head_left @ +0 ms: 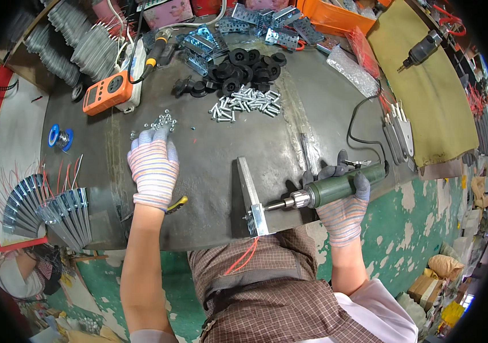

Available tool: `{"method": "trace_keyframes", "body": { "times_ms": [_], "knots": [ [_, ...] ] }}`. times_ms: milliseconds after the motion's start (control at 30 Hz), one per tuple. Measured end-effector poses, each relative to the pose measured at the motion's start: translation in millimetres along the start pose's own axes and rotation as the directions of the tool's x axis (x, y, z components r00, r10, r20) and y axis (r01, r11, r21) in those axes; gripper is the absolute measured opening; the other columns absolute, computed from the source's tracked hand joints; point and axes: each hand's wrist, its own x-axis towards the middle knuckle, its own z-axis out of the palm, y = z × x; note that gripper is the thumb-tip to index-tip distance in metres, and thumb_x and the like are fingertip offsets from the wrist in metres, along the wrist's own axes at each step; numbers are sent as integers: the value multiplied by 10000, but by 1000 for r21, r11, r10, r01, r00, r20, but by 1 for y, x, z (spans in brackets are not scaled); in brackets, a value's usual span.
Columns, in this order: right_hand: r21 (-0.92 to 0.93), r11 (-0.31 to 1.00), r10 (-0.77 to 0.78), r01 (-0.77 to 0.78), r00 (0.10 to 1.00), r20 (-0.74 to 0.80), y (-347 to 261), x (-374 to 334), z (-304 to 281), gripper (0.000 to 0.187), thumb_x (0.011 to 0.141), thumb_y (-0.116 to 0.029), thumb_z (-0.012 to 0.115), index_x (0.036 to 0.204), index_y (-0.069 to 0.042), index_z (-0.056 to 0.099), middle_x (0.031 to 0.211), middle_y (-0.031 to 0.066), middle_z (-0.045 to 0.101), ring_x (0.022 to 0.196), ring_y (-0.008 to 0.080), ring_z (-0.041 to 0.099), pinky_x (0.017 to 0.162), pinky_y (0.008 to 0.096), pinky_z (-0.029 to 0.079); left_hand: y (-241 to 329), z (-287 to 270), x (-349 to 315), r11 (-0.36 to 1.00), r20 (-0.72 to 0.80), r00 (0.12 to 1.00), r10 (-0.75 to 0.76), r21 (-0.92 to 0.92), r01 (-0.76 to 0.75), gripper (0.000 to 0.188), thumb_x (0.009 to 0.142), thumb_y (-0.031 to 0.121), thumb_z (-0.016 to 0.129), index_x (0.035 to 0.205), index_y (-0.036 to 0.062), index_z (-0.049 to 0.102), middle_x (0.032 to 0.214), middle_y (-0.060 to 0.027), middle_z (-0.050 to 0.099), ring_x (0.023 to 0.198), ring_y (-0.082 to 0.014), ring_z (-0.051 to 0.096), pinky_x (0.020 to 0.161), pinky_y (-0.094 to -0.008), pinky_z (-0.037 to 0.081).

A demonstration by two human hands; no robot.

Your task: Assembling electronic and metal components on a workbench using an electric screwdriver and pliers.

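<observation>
My left hand, in a striped glove, reaches out with fingers stretched at the near edge of a small pile of nuts. Its fingertips touch or nearly touch them; I see nothing held. My right hand, gloved with grey fingertips, is wrapped round a green electric screwdriver lying sideways. The screwdriver's bit points left, close to a shiny metal bracket at the table's front edge. From this bracket a long grey bar runs away from me, and red wires hang over the edge.
Silver screws lie beyond, before black plastic knobs and metal brackets. Finished-looking bars with wires fan out at left, near a solder spool. Yellow-handled pliers sit by my left wrist. An orange meter stands farther back.
</observation>
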Motion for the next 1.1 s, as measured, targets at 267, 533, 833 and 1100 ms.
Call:
{"method": "trace_keyframes", "body": {
  "times_ms": [267,533,833,1100],
  "knots": [
    [4,1000,-8,8,1000,26,0,2,0,506,766,-206,704,1235,-105,543,923,63,661,956,242,612,1068,550,323,-3,7,2,998,-49,996,68,9,-68,174,811,152,630,972,94,661,951,-137,628,885,-345,581,808,-434,458],
    [-21,1000,-15,16,999,35,1,0,2,508,761,-201,701,1228,-105,525,919,43,667,959,231,615,1070,563,309,9,-5,17,992,199,973,-122,-19,128,191,792,210,680,943,100,638,908,-113,627,890,-318,573,814,-436,441],
    [-33,999,-18,20,999,49,2,3,1,486,759,-201,706,1208,-104,548,896,45,669,951,236,623,1063,573,331,56,-56,-57,-275,730,678,87,-637,720,98,864,80,639,943,50,590,820,-29,606,717,-116,586,610,-257,477],
    [-68,998,-9,13,999,53,4,4,6,536,756,-219,736,1227,-76,522,904,19,643,939,186,601,1078,516,305,80,-39,-90,-506,820,540,191,-389,770,90,888,95,615,964,48,624,788,-39,618,673,-131,576,612,-251,469]
  ]
}}
